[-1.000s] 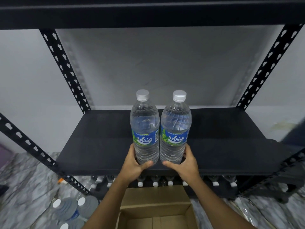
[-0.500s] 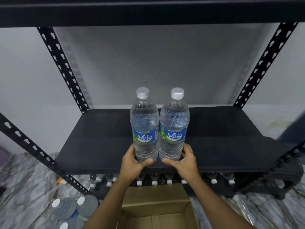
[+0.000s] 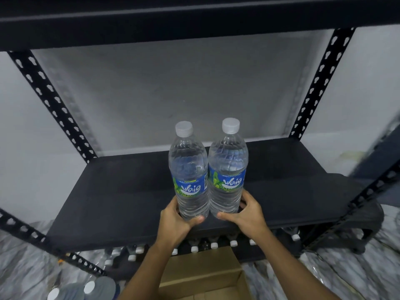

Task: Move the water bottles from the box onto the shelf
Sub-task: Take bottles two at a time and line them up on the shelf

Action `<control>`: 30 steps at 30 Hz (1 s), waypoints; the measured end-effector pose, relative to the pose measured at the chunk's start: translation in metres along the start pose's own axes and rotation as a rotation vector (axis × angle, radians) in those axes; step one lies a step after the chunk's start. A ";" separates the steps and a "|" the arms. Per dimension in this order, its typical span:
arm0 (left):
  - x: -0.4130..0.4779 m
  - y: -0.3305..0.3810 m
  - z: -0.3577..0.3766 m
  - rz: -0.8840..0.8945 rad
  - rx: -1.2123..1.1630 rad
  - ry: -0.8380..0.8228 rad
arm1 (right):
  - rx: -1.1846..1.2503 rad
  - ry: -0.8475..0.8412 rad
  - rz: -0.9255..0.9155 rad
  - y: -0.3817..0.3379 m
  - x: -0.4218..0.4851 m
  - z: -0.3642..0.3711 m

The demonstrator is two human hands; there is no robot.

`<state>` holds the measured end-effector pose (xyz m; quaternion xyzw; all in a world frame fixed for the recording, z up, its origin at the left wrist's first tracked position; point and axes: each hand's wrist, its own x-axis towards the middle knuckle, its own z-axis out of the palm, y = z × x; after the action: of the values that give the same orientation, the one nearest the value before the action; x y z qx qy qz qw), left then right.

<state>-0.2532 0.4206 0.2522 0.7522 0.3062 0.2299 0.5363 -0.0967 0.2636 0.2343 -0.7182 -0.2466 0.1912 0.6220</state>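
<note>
A storeroom or stockroom, judged by the racking and the bulk stock.

A black slotted-angle metal rack (image 3: pixel 320 83) with dark shelf boards (image 3: pixel 129 191) is set against a bare grey wall (image 3: pixel 173 87). Rows of capped water bottles (image 3: pixel 214 245) are kept on the level below, more bottles (image 3: pixel 95 287) are left on the marbled floor (image 3: pixel 357 276), and an open cardboard box (image 3: pixel 203 271) is placed in front.

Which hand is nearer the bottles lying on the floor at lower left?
Left. The left hand grips the left bottle on the shelf, up and right of the floor bottles. The right hand grips the right bottle, farther right.
</note>
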 end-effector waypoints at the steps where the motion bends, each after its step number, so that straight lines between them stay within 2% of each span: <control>1: 0.002 0.004 0.012 0.006 0.005 -0.005 | 0.012 0.004 0.009 0.002 0.004 -0.012; 10: 0.049 0.049 0.137 0.049 -0.016 -0.059 | 0.010 0.082 0.022 0.021 0.056 -0.134; 15: 0.097 0.064 0.194 0.117 0.066 -0.063 | -0.037 0.081 -0.016 0.032 0.111 -0.185; 20: 0.146 0.076 0.230 0.060 0.127 -0.053 | -0.049 0.144 -0.076 0.037 0.161 -0.206; 30: 0.206 0.089 0.251 0.122 0.134 -0.052 | -0.151 0.145 -0.091 0.043 0.237 -0.216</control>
<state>0.0806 0.3779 0.2603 0.8094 0.2603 0.2215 0.4776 0.2243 0.2270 0.2328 -0.7631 -0.2471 0.0910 0.5903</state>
